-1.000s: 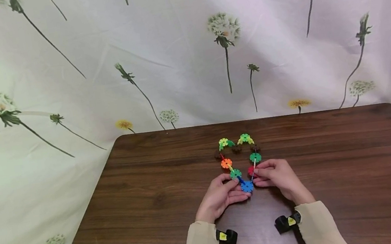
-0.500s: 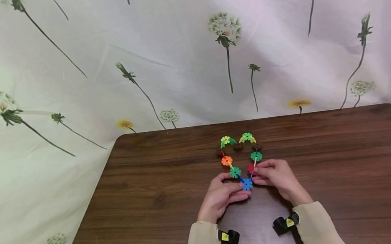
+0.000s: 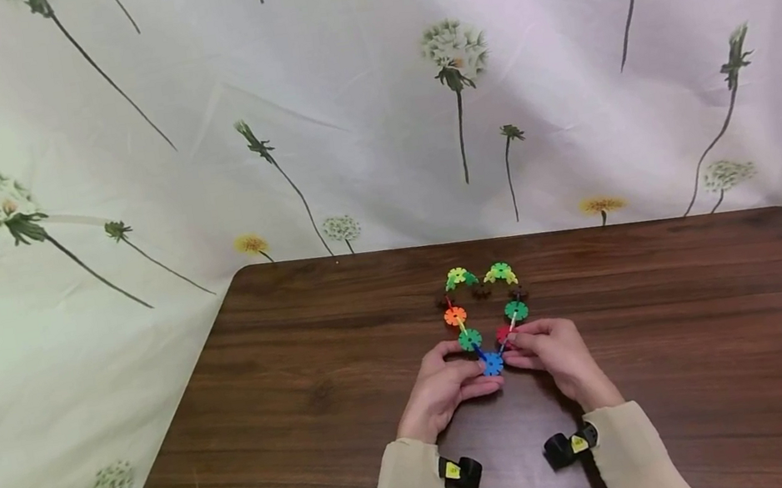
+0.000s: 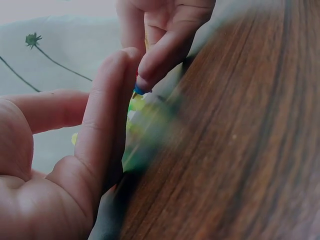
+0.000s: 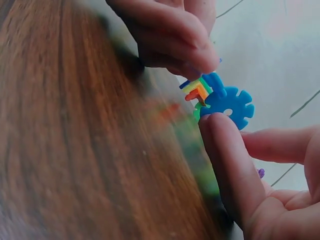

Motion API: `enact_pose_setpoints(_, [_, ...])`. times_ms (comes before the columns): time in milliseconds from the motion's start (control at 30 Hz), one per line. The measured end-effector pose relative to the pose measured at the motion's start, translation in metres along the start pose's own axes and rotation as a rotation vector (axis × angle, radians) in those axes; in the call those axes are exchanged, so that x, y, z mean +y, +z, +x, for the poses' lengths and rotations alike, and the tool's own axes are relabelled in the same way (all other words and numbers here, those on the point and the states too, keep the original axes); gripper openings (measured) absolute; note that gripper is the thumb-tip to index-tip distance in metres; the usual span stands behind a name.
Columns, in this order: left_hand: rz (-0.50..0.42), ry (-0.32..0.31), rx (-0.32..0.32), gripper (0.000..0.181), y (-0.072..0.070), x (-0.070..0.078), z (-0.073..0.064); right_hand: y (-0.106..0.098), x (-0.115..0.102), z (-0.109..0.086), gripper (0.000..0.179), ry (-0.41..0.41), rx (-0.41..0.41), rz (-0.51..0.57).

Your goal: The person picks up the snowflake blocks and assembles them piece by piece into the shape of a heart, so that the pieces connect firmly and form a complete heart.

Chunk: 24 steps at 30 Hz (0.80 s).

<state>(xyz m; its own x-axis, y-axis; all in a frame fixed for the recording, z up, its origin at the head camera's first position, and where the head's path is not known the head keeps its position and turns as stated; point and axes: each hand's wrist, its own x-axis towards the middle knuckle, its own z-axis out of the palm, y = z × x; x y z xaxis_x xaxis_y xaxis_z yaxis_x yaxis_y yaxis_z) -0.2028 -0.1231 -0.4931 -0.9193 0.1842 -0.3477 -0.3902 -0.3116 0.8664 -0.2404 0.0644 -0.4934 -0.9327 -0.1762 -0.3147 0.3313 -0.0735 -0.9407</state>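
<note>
Colourful notched plastic snowflake discs are joined into a heart-shaped ring [image 3: 455,316], seen in the head view above the middle of the table. At its near point is a blue disc [image 3: 492,364], which my left hand [image 3: 443,388] pinches with thumb above and fingers below. My right hand [image 3: 559,354] grips the ring's right side by the red disc [image 3: 504,334]. Close up in the right wrist view, its thumb and a finger hold a blue disc [image 5: 231,107] face-on. The left wrist view shows my left fingers [image 4: 107,105] hiding most of the ring.
The brown wooden table [image 3: 312,424] extends to both sides and in front of the hands. Behind it hangs a white cloth [image 3: 371,112] printed with dandelions. A black strap [image 3: 462,474] sits on the left wrist and another strap [image 3: 571,447] on the right.
The ring's far end has swung slightly right, and the near blue disc has moved a little away from me. My left thumb has slid from beside the green disc onto the blue one.
</note>
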Motion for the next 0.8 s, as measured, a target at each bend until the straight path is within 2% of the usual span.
enact_pose_setpoints(400, [-0.012, 0.012, 0.009, 0.055, 0.001, -0.0016, 0.0012, -0.0007, -0.0011, -0.0015, 0.03, 0.021, -0.002, 0.022])
enact_pose_setpoints(800, [-0.021, 0.029, 0.026, 0.055, 0.0011, -0.0019, 0.0013, 0.0, -0.0014, -0.0021, 0.031, 0.026, -0.001, 0.04])
